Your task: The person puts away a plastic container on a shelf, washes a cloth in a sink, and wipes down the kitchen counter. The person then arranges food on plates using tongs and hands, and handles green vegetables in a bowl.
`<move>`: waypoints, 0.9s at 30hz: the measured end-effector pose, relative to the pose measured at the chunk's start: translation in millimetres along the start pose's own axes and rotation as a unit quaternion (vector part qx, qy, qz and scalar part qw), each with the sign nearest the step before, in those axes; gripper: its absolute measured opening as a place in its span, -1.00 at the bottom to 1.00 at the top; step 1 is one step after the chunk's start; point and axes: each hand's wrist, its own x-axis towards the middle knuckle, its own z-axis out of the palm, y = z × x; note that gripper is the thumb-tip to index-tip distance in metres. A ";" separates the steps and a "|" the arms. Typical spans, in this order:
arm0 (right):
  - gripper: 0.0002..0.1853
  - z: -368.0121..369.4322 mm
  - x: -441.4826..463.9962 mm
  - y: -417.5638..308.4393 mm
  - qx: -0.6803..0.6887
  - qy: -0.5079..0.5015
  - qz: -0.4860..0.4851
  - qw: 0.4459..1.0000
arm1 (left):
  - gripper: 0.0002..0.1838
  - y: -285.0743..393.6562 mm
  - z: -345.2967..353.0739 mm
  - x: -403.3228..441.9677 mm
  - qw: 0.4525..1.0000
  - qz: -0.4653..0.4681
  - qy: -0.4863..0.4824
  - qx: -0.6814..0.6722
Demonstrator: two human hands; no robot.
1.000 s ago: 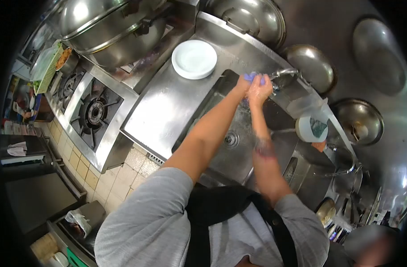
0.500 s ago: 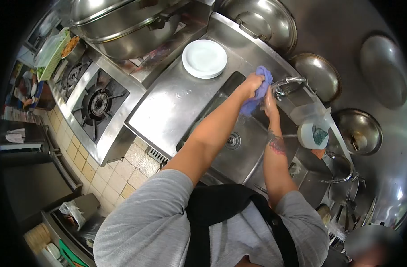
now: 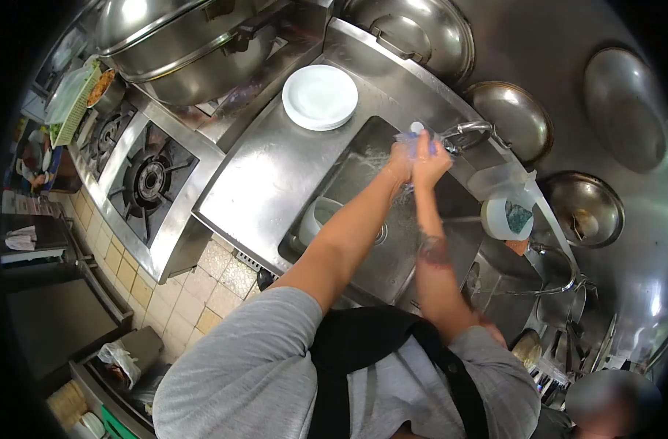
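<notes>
A purple cloth (image 3: pixel 408 137) is bunched between my two hands beside the faucet (image 3: pixel 469 130), over the steel sink (image 3: pixel 357 172). My left hand (image 3: pixel 400 162) is closed around it on the left. On the other side my right hand (image 3: pixel 431 162) also grips it, close to the faucet's spout. Most of the cloth is hidden by my fingers and smeared by motion. Water splashes in the basin below. A pale container (image 3: pixel 313 219) shows in the sink, partly behind my left forearm.
A stack of white plates (image 3: pixel 320 97) sits on the steel drainboard (image 3: pixel 250 172). Right of the sink, a white tub (image 3: pixel 497 218) holds a green scouring pad (image 3: pixel 519 216). A gas stove (image 3: pixel 152 179) is on the left. A blurred person (image 3: pixel 613 402) appears at lower right.
My right hand has come up beside my left and closed on the cloth. The cloth, hanging before, is now bunched between both hands. The pale container has come into view.
</notes>
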 end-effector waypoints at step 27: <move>-0.71 17.2 31.7 79.3 -0.027 -0.517 0.199 0.832 | -0.44 1.8 -75.7 -112.1 0.994 -0.045 0.077 0.067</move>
